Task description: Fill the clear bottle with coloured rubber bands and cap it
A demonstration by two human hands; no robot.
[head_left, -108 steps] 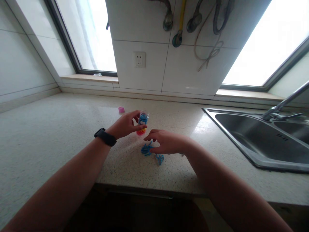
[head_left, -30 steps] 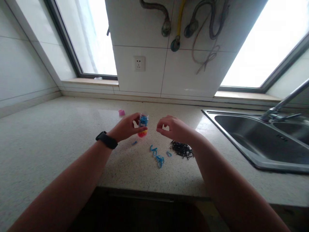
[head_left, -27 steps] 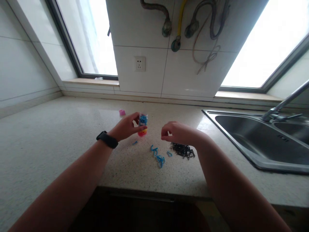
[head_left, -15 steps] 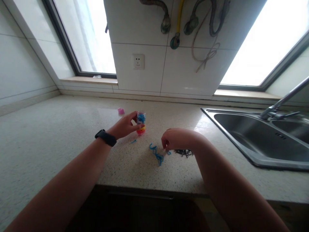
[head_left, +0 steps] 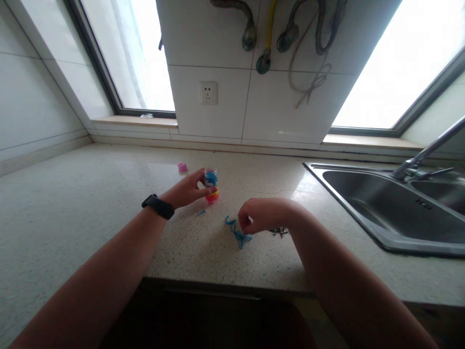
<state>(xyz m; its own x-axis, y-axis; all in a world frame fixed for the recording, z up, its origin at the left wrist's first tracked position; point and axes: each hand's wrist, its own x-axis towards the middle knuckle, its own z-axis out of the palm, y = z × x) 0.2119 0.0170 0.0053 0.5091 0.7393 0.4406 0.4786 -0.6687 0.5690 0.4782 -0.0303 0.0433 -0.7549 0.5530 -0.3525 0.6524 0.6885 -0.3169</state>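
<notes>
My left hand [head_left: 191,189] is wrapped round a small clear jar [head_left: 211,178] that stands upright on the counter, its top uncovered. Blue bands fill the jar's upper part, with yellow and pink-red below. My right hand [head_left: 256,214] pinches at the right edge of a loose pile of thin blue elastic bands [head_left: 238,237]; a blue loop shows under its fingertips. Past the right wrist lies a small pile of black bands [head_left: 279,231], partly hidden. One short blue band [head_left: 201,212] rests alone near the jar's base.
A pink cap [head_left: 182,167] lies behind my left hand on the speckled counter [head_left: 90,218]. To the right is a steel sink [head_left: 363,208] with a faucet [head_left: 410,167]. The tiled wall holds a socket [head_left: 209,92] and hoses [head_left: 269,29].
My right hand has moved a little left and down, taking a blue loop from beside the blue pile to its edge. My left hand and the jar have barely shifted.
</notes>
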